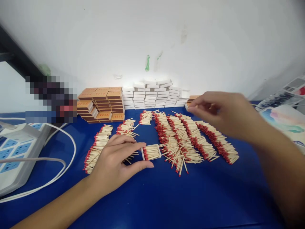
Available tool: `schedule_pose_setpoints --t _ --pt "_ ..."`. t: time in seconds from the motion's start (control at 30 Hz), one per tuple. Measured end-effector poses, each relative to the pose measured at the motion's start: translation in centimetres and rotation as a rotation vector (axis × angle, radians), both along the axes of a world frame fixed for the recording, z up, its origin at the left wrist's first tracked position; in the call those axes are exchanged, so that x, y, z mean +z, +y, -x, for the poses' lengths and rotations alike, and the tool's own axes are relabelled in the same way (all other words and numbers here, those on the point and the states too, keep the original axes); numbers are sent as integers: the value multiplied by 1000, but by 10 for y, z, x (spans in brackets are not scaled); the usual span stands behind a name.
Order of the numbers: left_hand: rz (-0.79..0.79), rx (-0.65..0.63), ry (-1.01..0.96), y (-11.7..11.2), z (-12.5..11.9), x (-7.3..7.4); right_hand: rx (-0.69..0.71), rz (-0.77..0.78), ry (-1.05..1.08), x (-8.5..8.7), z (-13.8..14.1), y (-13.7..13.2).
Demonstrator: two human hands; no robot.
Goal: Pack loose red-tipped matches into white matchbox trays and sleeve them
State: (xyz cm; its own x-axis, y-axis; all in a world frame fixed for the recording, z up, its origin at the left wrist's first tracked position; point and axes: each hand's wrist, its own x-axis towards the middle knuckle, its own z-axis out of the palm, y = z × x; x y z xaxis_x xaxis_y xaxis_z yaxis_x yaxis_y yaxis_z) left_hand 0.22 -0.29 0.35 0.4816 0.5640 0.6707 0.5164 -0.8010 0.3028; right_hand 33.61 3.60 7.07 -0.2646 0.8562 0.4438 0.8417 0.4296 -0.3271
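My left hand rests on the blue table and pinches the end of a small white inner tray filled with red-tipped matches. My right hand is stretched toward the back right. Its fingers are curled at a brown matchbox sleeve beside the white stack; whether they grip it is unclear. Rows of loose red-tipped matches lie between the two hands, with more matches at the left.
Brown matchbox sleeves are stacked at the back against the wall, with white inner trays piled beside them. A white power strip with a white cable sits at the left. Plastic packets lie at the right edge.
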Motion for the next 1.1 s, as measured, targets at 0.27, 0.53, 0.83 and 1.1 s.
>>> schedule_pose_setpoints --t 0.27,0.53,0.83,1.1 --pt "5 -10 -1 -1 -1 -1 -91 510 -221 -23 -89 51" --pt "-7 -26 -6 -1 -1 -1 -37 545 -282 -39 -82 60" --pt "-13 -29 -7 -1 -1 0 -81 564 -298 -41 -86 61" --pt "-5 -25 -5 0 0 -1 -112 531 -264 -42 -82 60"
